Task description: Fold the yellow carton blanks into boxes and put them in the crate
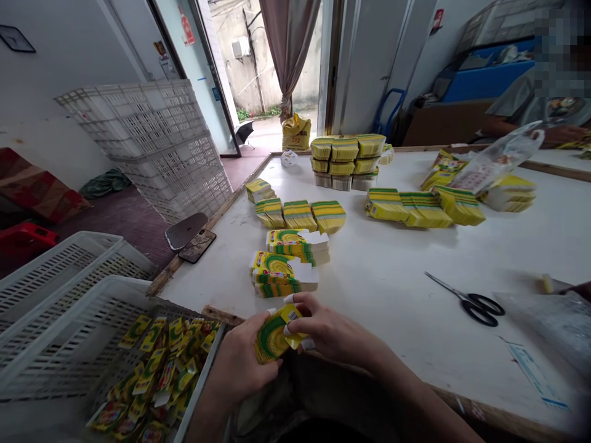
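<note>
A small yellow and green cardboard box (pixel 272 337) is held near the table's front edge, its printed swirl facing up. My left hand (pixel 244 357) is wrapped around its left side. With fingers closed, my right hand (pixel 323 326) grips the flap end of the same box, where a barcode shows. White covers sit on several fingertips. Just beyond my hands lie stacks of flattened cartons (pixel 277 274) with white flaps. To the lower left, a white plastic crate (pixel 117 284) contains many yellow-green boxes (pixel 152 369), lying jumbled.
Bundled cartons (pixel 300 215) and a taller stack (pixel 346 157) stand farther back on the white table (pixel 383 277). Black-handled scissors (pixel 480 307) lie at right, a phone (pixel 197 245) at the left edge. Stacked white crates (pixel 157 141) stand behind. Another person (pixel 517 98) sits far right.
</note>
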`<state>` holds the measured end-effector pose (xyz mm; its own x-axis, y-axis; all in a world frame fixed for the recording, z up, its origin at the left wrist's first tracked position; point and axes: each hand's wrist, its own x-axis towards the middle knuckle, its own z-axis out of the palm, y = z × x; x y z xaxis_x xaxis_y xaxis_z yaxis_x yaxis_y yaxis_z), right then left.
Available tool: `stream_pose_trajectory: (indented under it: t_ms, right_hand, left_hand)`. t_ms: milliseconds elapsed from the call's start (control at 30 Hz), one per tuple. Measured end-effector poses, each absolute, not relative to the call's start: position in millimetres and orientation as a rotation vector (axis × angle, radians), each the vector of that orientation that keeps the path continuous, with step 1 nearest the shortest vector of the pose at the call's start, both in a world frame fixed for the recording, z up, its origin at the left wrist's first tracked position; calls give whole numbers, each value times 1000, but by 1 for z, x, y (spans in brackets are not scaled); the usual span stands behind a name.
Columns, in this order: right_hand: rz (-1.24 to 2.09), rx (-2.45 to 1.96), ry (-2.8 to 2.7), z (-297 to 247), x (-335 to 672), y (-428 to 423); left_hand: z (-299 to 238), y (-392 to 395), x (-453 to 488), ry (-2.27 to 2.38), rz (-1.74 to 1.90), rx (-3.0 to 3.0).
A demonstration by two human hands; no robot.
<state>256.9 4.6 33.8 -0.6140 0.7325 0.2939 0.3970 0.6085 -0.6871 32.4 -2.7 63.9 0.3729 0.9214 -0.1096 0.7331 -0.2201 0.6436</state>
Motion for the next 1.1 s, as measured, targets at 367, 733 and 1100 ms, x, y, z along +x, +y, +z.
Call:
stream_pose_trajectory:
  t_ms: [367,733,1100]
  right_hand:
    - [752,-931,-2192,27,251,0]
    - [924,-982,-1942,14,234,-7]
    - [541,-1380,-1646,6,221,50]
  left_hand:
    - [57,-4,33,1390,476,1984]
    - [51,-8,40,1516,516,2055]
    - [15,-10,-7,1412,1924,535]
